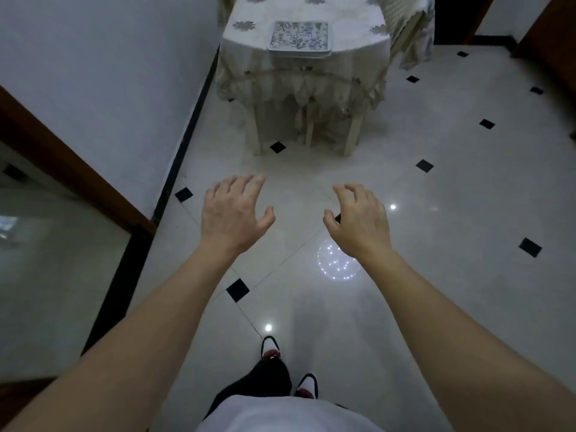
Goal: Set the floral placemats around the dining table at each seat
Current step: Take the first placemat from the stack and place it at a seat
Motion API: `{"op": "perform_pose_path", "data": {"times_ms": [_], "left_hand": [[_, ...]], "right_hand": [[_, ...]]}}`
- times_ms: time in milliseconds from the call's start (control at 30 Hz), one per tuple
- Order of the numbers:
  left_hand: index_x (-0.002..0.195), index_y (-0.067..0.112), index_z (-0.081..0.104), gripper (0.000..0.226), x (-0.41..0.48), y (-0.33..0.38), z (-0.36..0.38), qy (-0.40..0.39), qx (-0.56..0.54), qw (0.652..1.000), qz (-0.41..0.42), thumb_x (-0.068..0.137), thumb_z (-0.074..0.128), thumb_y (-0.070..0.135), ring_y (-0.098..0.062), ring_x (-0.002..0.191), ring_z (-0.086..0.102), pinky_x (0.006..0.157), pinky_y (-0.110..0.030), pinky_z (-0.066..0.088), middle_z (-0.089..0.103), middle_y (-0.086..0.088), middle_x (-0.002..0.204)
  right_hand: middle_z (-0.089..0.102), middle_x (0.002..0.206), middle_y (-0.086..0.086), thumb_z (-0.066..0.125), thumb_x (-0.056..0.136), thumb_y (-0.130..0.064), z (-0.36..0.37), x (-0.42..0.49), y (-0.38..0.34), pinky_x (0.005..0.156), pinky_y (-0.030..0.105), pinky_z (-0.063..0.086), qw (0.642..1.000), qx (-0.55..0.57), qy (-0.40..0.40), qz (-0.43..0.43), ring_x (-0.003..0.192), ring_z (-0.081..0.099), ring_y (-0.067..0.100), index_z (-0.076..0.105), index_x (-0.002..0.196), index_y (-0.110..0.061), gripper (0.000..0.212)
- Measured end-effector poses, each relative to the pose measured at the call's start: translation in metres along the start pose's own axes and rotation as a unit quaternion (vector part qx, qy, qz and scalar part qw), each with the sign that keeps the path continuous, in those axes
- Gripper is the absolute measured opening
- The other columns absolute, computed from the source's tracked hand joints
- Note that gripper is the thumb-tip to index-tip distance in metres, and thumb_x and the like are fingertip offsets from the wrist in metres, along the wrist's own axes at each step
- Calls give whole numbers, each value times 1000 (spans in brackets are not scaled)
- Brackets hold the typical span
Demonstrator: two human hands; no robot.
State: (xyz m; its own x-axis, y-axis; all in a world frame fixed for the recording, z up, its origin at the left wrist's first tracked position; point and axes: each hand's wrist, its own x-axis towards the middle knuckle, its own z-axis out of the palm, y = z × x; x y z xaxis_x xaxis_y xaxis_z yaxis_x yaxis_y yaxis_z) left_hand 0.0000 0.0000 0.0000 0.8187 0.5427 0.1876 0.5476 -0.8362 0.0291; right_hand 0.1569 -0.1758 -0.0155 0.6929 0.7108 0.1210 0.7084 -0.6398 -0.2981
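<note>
At the far left there is a glass panel in a dark brown wooden frame (56, 169), next to the white wall. The left hand (232, 213) is stretched forward over the glossy white tiled floor with small black diamond tiles (452, 213); its fingers are spread and only a little bent, and it holds nothing. Further ahead stands the dining table covered with a cream lace tablecloth (352, 42). The blue-and-green floral rectangular placemats (299, 37) lie on its near edge, and they seem to be in 1 pile (layered edges show at the front). The right hand (358, 219) is also raised in the air, with loosely curved fingers, and it too holds nothing. At the right of the table a chair under a cream striped cover (411, 26) is partly visible.

I judge that the task is at its beginning: both hands are well apart from the pile, no mat lies separately on the visible part of the table, and the far part of the table is out of view. Every seat is still to be set
</note>
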Motion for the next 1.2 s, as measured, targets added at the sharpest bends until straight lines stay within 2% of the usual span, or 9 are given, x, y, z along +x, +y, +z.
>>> {"op": "perform_pose_path", "data": {"times_ms": [333,733,1033,1200], "left_hand": [[141,21,45,64,76,-31,28,19,6,1000,-6,89,39,56,-27,123,53,104,-47,42,55,-5,139],[139,21,50,64,260,-107,62,10,-16,1000,-11,86,42,55,-26,119,57,98,-44,43,59,-3,136],[142,23,45,63,368,-125,80,21,-27,999,26,88,47,55,-26,120,56,96,-44,45,58,-4,137],[141,21,48,62,429,-120,98,28,-32,998,38,88,49,54,-26,122,55,98,-44,44,57,-3,139]], "right_hand": [[54,140,13,56,93,-37,26,85,-1,102,47,41,1000,-7,-13,-6,126,51,32,52,139,-14,51],[52,142,12,53,94,-39,53,281,-23,103,47,40,999,-28,-17,13,129,49,30,49,142,-15,53],[52,142,12,53,94,-41,63,375,-19,105,47,41,999,-31,-14,38,130,49,29,48,143,-16,55],[57,134,15,58,91,-38,70,430,6,97,49,45,999,-28,6,37,123,54,33,53,137,-13,53]]}}
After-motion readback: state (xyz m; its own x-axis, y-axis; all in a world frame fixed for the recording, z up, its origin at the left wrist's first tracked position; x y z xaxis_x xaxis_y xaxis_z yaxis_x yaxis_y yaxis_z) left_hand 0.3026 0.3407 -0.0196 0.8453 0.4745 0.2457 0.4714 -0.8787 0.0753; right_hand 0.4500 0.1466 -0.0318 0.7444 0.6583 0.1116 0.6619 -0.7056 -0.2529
